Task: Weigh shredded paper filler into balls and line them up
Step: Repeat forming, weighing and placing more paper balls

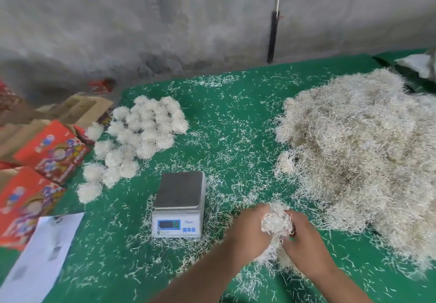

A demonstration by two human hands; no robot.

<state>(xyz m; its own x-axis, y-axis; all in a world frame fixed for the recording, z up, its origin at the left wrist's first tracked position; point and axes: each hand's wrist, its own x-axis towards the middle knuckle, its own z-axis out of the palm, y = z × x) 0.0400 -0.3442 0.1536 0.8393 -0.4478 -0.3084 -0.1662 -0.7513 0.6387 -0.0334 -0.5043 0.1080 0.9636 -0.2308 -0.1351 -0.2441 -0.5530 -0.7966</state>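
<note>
Both hands cup wad of shredded paper (276, 222) above green bench (236, 137): left hand (250, 234) and right hand (306, 241), each grip curled round wad. Digital scale (179, 204) just left, pan bare. Finished balls (139, 137) clustered far left. Big filler heap (361, 161) right.
</note>
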